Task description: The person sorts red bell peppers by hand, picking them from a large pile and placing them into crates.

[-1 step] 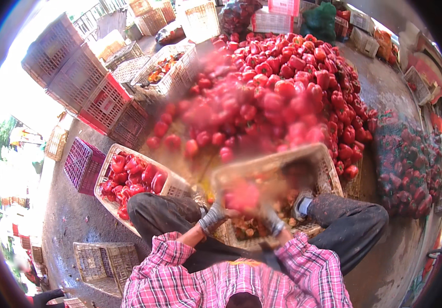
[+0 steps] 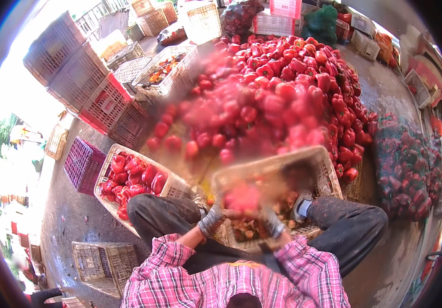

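Observation:
My left hand (image 2: 210,220), in a grey glove, is closed at the left side of a blurred red bell pepper (image 2: 242,197). My right hand (image 2: 272,223), gloved too, is curled close to the pepper's right side; blur hides its fingertips and anything in them. Both hands are over a pale plastic crate (image 2: 226,235) between my legs, with pepper cores and scraps (image 2: 249,231) lying in it. Another pale crate (image 2: 268,169) leans tilted just beyond, its inside facing me. Left of my knee, a crate (image 2: 103,191) holds red peppers (image 2: 133,177).
A large heap of red peppers (image 2: 293,77) rises ahead. Stacked crates (image 2: 80,77) and a purple crate (image 2: 83,165) stand at left. A tipped crate (image 2: 105,264) lies at lower left. A full mesh sack (image 2: 403,164) stands at right.

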The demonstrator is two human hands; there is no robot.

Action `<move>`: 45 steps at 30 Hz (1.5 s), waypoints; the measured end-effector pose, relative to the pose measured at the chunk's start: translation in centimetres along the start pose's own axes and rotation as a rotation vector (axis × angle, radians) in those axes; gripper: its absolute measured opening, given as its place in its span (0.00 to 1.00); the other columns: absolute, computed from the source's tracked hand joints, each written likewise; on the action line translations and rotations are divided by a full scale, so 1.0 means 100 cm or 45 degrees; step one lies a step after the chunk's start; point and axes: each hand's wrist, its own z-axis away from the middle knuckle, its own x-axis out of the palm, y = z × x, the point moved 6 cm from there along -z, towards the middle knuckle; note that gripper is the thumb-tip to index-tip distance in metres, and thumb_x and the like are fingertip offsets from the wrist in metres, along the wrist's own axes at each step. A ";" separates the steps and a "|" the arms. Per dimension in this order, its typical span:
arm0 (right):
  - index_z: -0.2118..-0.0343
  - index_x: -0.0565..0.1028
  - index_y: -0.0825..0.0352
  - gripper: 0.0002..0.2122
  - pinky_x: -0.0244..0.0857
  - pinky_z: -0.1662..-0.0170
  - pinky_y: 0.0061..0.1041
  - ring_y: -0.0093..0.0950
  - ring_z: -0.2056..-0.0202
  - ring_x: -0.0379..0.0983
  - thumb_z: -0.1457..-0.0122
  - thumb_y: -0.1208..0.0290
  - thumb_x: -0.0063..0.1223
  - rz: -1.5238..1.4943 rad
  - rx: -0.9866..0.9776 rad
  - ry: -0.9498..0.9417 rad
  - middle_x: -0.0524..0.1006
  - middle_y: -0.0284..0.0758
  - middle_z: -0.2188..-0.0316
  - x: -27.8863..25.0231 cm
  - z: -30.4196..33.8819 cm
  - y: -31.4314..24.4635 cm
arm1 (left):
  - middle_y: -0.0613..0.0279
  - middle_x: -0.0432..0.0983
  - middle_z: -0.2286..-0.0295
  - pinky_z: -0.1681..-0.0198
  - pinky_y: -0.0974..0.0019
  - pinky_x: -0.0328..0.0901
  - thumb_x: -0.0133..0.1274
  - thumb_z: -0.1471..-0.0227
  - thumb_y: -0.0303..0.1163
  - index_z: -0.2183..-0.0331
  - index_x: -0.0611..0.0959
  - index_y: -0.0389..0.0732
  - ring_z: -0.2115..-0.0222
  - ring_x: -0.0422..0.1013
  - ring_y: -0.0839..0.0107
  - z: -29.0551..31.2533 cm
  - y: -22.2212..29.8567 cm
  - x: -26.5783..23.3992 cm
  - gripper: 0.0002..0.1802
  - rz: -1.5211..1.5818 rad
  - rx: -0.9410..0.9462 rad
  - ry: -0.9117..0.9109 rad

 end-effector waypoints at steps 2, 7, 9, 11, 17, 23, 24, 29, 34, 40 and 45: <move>0.38 0.65 0.62 0.40 0.68 0.44 0.33 0.36 0.48 0.73 0.53 0.50 0.70 0.358 0.065 0.042 0.72 0.42 0.46 -0.005 -0.001 0.010 | 0.57 0.67 0.47 0.45 0.50 0.68 0.65 0.54 0.44 0.42 0.68 0.53 0.47 0.68 0.58 0.008 -0.010 0.009 0.39 0.441 -0.287 0.016; 0.39 0.67 0.57 0.41 0.67 0.46 0.38 0.42 0.50 0.74 0.54 0.41 0.65 1.296 0.217 0.017 0.76 0.44 0.51 0.010 0.004 0.012 | 0.53 0.72 0.48 0.43 0.37 0.64 0.58 0.47 0.51 0.42 0.70 0.50 0.46 0.69 0.52 0.040 -0.054 0.007 0.35 1.174 -0.801 0.129; 0.41 0.69 0.58 0.37 0.66 0.45 0.38 0.42 0.49 0.74 0.50 0.41 0.61 1.320 -0.095 0.135 0.76 0.44 0.51 0.014 0.002 -0.003 | 0.54 0.73 0.48 0.44 0.39 0.65 0.57 0.48 0.50 0.45 0.74 0.46 0.48 0.71 0.53 0.030 -0.055 0.003 0.32 1.199 -0.716 0.083; 0.43 0.71 0.59 0.34 0.69 0.49 0.37 0.42 0.55 0.76 0.48 0.43 0.60 1.401 -0.189 0.087 0.77 0.44 0.55 -0.010 -0.006 0.018 | 0.55 0.75 0.50 0.47 0.44 0.69 0.57 0.47 0.47 0.46 0.74 0.45 0.52 0.73 0.54 0.025 -0.061 0.004 0.29 1.122 -0.681 0.134; 0.47 0.72 0.62 0.21 0.72 0.75 0.25 0.31 0.71 0.79 0.41 0.61 0.60 0.741 0.313 0.489 0.79 0.39 0.68 -0.023 -0.008 0.007 | 0.55 0.75 0.52 0.46 0.53 0.70 0.55 0.50 0.26 0.40 0.66 0.44 0.53 0.74 0.58 0.025 -0.040 0.014 0.34 0.557 -0.288 -0.017; 0.47 0.69 0.64 0.20 0.71 0.82 0.16 0.22 0.80 0.74 0.39 0.62 0.59 -0.064 -0.014 0.592 0.79 0.35 0.69 -0.075 -0.021 0.064 | 0.57 0.73 0.52 0.44 0.58 0.68 0.55 0.53 0.23 0.40 0.65 0.42 0.51 0.72 0.63 0.004 -0.027 0.022 0.38 0.799 -0.291 0.027; 0.47 0.70 0.64 0.20 0.71 0.81 0.16 0.22 0.80 0.74 0.38 0.61 0.58 -0.321 0.030 0.609 0.79 0.34 0.69 -0.082 -0.018 0.073 | 0.58 0.73 0.52 0.44 0.59 0.68 0.54 0.53 0.23 0.40 0.65 0.43 0.51 0.72 0.63 0.000 -0.023 0.025 0.37 0.827 -0.285 0.029; 0.51 0.73 0.65 0.17 0.68 0.79 0.19 0.18 0.76 0.73 0.37 0.60 0.58 0.341 0.142 0.518 0.78 0.30 0.72 -0.036 -0.008 0.020 | 0.59 0.74 0.53 0.47 0.62 0.69 0.52 0.50 0.24 0.39 0.66 0.43 0.53 0.72 0.68 -0.006 -0.011 0.018 0.35 0.607 -0.141 0.186; 0.57 0.75 0.62 0.12 0.66 0.77 0.21 0.17 0.74 0.72 0.39 0.61 0.60 -0.026 0.740 0.247 0.77 0.27 0.73 -0.004 -0.008 0.047 | 0.62 0.74 0.55 0.54 0.71 0.70 0.50 0.41 0.30 0.42 0.70 0.40 0.60 0.73 0.76 -0.010 -0.018 0.018 0.25 0.461 -0.033 0.204; 0.71 0.75 0.61 0.06 0.62 0.81 0.19 0.17 0.82 0.69 0.41 0.70 0.61 0.010 0.559 0.431 0.73 0.23 0.80 0.007 0.006 0.053 | 0.58 0.73 0.54 0.57 0.66 0.73 0.58 0.42 0.33 0.49 0.77 0.43 0.58 0.74 0.69 -0.001 -0.055 -0.009 0.19 -0.846 0.610 0.361; 0.64 0.77 0.67 0.07 0.65 0.79 0.19 0.20 0.81 0.72 0.42 0.72 0.61 -0.054 0.390 0.568 0.76 0.28 0.78 0.007 0.016 0.048 | 0.63 0.77 0.66 0.65 0.66 0.76 0.57 0.41 0.37 0.54 0.77 0.41 0.67 0.77 0.70 -0.014 -0.097 0.001 0.16 0.659 -0.251 0.448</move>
